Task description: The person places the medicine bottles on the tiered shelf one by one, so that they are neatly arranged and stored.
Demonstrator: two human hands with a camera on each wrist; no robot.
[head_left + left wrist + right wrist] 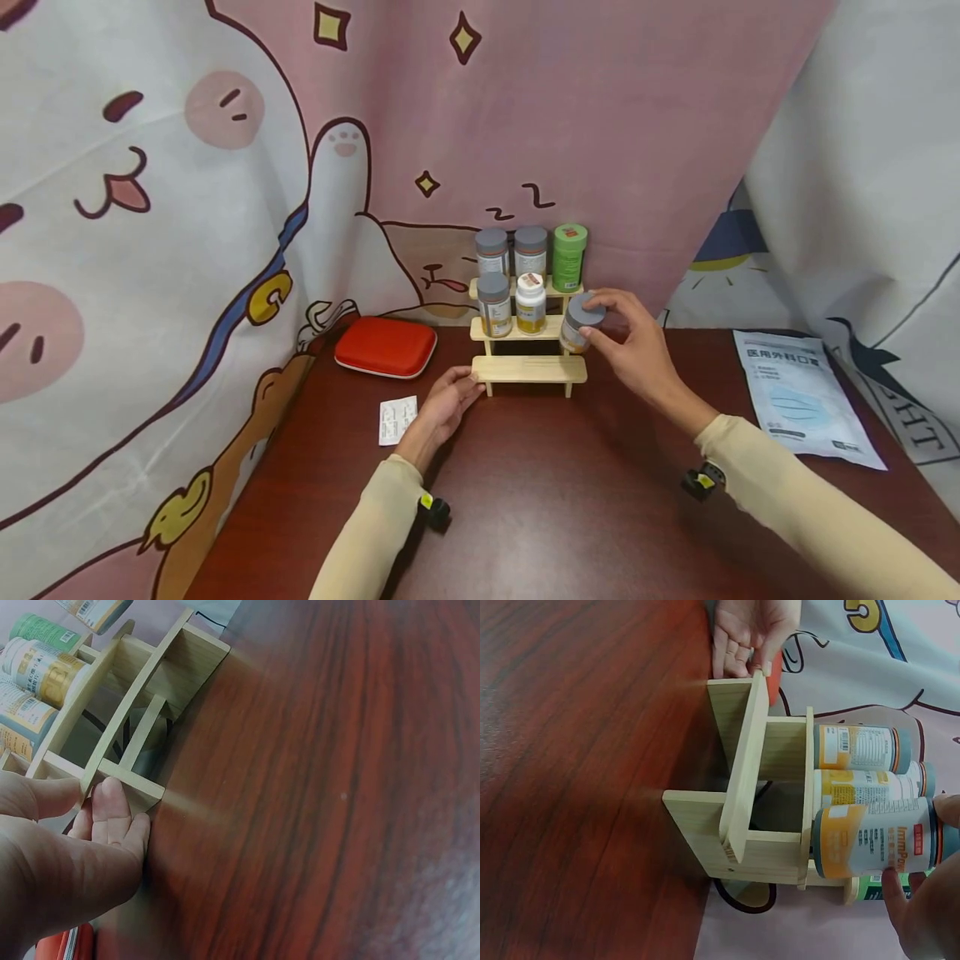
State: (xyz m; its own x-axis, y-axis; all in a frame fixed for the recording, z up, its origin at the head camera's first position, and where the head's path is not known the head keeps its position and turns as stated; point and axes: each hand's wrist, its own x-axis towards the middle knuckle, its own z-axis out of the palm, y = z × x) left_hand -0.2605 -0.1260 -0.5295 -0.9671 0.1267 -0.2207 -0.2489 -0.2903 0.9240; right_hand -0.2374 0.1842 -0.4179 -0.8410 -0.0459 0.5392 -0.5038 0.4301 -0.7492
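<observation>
A three-step wooden rack [525, 369] stands on the table. My left hand [444, 408] pinches the left end of its lowest step, thumb on top, as the left wrist view shows. My right hand [641, 350] grips a grey-lidded pill bottle [874, 838] by its lid, at the right end of the middle step; the bottle leans slightly in the head view. On that same step are another grey-lidded bottle [494, 312] and a white-capped bottle [530, 307]. The top step carries two grey-lidded bottles [492, 250] and a green bottle [567, 260].
Left of the rack lies a red zip case [386, 347], with a white blister pack [396, 419] nearer the front. A face-mask packet [806, 398] lies on the right of the brown table [570, 508]. A patterned cloth [600, 108] hangs behind.
</observation>
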